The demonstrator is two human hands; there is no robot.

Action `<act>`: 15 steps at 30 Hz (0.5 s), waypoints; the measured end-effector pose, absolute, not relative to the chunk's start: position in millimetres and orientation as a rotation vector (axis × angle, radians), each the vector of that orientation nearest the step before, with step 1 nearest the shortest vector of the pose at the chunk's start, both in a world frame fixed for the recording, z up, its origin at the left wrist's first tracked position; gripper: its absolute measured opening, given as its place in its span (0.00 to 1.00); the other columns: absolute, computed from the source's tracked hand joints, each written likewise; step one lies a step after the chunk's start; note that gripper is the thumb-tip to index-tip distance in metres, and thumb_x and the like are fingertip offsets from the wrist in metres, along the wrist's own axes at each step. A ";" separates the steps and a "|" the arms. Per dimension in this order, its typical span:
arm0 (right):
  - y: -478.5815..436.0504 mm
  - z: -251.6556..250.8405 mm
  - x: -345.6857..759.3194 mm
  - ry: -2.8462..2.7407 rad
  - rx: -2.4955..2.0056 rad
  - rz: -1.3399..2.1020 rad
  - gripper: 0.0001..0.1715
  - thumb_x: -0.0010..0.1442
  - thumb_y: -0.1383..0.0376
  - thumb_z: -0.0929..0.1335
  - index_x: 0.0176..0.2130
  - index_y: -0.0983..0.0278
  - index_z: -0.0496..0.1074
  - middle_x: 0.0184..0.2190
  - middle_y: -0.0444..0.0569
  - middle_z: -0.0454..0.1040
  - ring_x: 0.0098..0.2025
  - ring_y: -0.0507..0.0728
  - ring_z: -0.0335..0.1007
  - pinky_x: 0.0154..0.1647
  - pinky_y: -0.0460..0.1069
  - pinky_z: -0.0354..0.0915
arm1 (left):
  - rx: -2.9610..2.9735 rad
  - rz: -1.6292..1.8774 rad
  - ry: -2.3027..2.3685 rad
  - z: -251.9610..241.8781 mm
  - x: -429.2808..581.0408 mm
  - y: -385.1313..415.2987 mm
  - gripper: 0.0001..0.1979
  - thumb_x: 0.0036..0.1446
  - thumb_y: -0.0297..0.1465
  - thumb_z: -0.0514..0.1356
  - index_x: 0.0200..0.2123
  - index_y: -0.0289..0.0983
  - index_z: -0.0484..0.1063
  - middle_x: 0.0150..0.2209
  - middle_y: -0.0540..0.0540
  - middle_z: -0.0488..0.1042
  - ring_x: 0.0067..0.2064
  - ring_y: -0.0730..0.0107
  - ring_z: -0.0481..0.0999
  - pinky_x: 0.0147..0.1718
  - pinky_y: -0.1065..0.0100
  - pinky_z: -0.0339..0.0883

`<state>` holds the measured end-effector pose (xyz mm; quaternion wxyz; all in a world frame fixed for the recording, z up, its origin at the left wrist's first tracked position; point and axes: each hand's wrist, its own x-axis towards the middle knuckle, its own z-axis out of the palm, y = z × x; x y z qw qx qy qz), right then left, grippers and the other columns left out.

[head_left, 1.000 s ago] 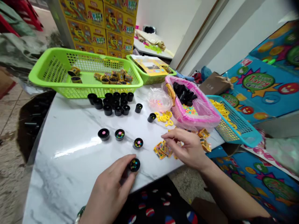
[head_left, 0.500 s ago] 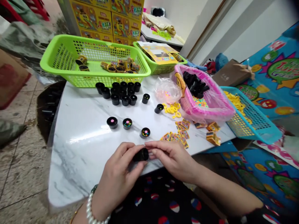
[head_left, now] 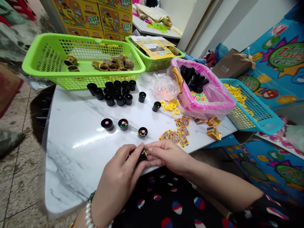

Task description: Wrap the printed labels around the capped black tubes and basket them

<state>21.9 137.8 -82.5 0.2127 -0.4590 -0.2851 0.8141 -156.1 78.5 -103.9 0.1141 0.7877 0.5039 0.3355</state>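
Note:
Near the table's front edge, my left hand (head_left: 120, 172) is wrapped round a small black plastic cup (head_left: 142, 157), tilted on its side with its mouth toward the right. My right hand (head_left: 169, 156) meets it there, thumb and fingers pinched at the mouth. A bit of yellow shows between the cup and the right fingertips; what it belongs to is hidden. Just beyond stand a black cup with coloured candies and a pink disc (head_left: 142, 132), a cup of coloured candies (head_left: 123, 124) and a cup with a pink disc (head_left: 107, 124). Printed orange wrappers (head_left: 174, 136) lie right of them.
Several black cups (head_left: 109, 100) cluster before a green basket (head_left: 83, 76) of wrapped cups. A pink lined basket (head_left: 209, 110) holds black parts and coloured candies. Yellow rings (head_left: 169, 106) lie beside a clear bag (head_left: 163, 84). A blue basket (head_left: 261, 125) stands at the right.
My view has shifted, so the table sits further left. The cup in my left hand has turned slightly, and yellow now shows at its mouth by my right fingers.

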 end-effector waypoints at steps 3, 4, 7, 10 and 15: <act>141.0 -88.0 23.8 -0.725 -1.330 2.263 0.20 0.46 0.60 0.79 0.39 0.67 0.81 0.31 0.48 0.82 0.32 0.50 0.80 0.43 0.46 0.75 | 2.225 1.037 1.466 -109.6 -163.1 77.8 0.19 0.64 0.28 0.59 0.58 0.32 0.67 0.46 0.41 0.70 0.43 0.68 0.74 0.42 0.71 0.73; 141.9 -89.0 24.5 -0.730 -1.336 2.266 0.19 0.46 0.62 0.78 0.39 0.67 0.81 0.32 0.49 0.82 0.32 0.51 0.81 0.42 0.46 0.75 | 2.205 1.051 1.465 -111.0 -164.6 77.7 0.19 0.64 0.27 0.60 0.58 0.33 0.67 0.46 0.42 0.71 0.44 0.69 0.75 0.42 0.72 0.73; 143.9 -89.9 26.1 -0.786 -1.353 2.274 0.18 0.47 0.63 0.77 0.39 0.68 0.81 0.30 0.50 0.82 0.31 0.52 0.81 0.42 0.48 0.76 | 2.175 1.071 1.449 -113.2 -166.0 78.2 0.18 0.63 0.27 0.61 0.56 0.34 0.69 0.46 0.42 0.72 0.44 0.69 0.75 0.44 0.72 0.73; 144.6 -90.9 26.1 -0.837 -1.384 2.279 0.21 0.48 0.61 0.77 0.41 0.69 0.80 0.29 0.50 0.81 0.31 0.53 0.81 0.42 0.49 0.76 | 2.174 1.048 1.426 -113.4 -164.7 79.6 0.19 0.63 0.28 0.60 0.57 0.34 0.69 0.46 0.42 0.72 0.45 0.68 0.75 0.44 0.71 0.73; 145.1 -94.0 27.2 -0.828 -1.350 2.279 0.23 0.47 0.57 0.78 0.40 0.69 0.81 0.32 0.51 0.82 0.34 0.53 0.81 0.46 0.50 0.75 | 2.236 0.992 1.417 -109.3 -161.6 84.1 0.19 0.64 0.27 0.60 0.57 0.34 0.68 0.46 0.40 0.72 0.45 0.65 0.75 0.43 0.67 0.74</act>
